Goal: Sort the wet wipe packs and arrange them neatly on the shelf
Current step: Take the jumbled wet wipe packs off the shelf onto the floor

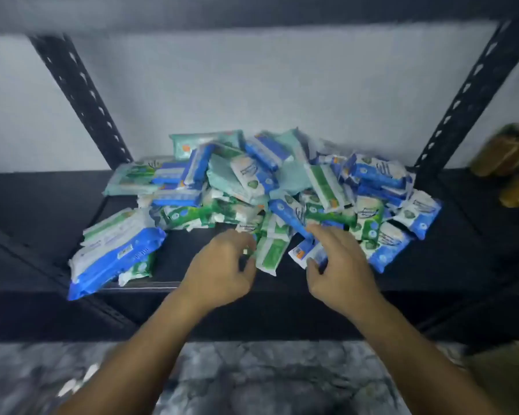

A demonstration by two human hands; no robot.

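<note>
From your head camera, your left hand (222,265) sits at the front edge of the pile of wet wipe packs (282,187), fingers curled against a green pack (271,256); blur hides whether it actually grasps it. Your right hand (339,265), also at the pile's front, pinches a small blue pack (307,254) between thumb and fingers. The pile lies on the black shelf (450,265). A large blue pack (114,256) lies left of the pile.

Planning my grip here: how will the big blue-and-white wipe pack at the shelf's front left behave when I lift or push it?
The large blue-and-white soft plastic wipe pack looks plump, so probably fairly heavy and saggy, not stiff. Its smooth film may slip. It overhangs the front edge of the black metal shelf, so a push might tip it off.
</note>
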